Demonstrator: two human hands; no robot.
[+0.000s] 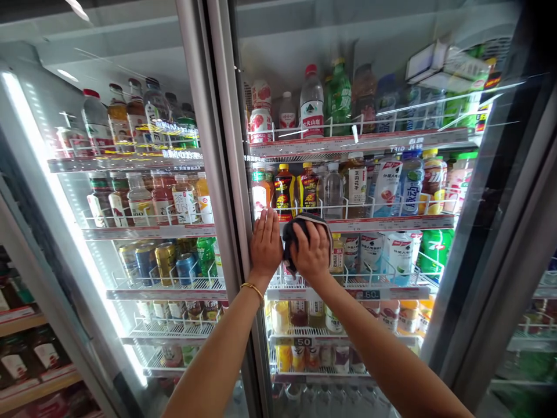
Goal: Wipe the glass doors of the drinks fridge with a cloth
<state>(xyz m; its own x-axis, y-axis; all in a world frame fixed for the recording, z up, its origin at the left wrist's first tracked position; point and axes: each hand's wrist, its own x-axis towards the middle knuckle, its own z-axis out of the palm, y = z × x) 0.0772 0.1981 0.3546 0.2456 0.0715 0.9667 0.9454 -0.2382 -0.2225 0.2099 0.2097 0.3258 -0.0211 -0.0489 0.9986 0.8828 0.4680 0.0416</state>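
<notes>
My left hand (266, 244) lies flat with its fingers pointing up, against the right glass door (278, 40) of a drinks fridge, close to the door's metal frame (230, 139). A thin gold bangle (252, 288) circles that wrist. Just to its right, my right hand (311, 252) grips a dark grey cloth (322, 220) with a pale edge and presses it on the same glass. Parts of the cloth are covered by the fingers. Behind the glass, near both hands, stand black-and-yellow bottles (285, 188).
Several wire-fronted shelves (383, 223) hold bottles and cans behind the glass. Another glass door (130, 35) is on the left, with a bright light strip (32, 139) beside it. At far left are wooden shelves (26, 325) of dark jars. Reflections streak the glass.
</notes>
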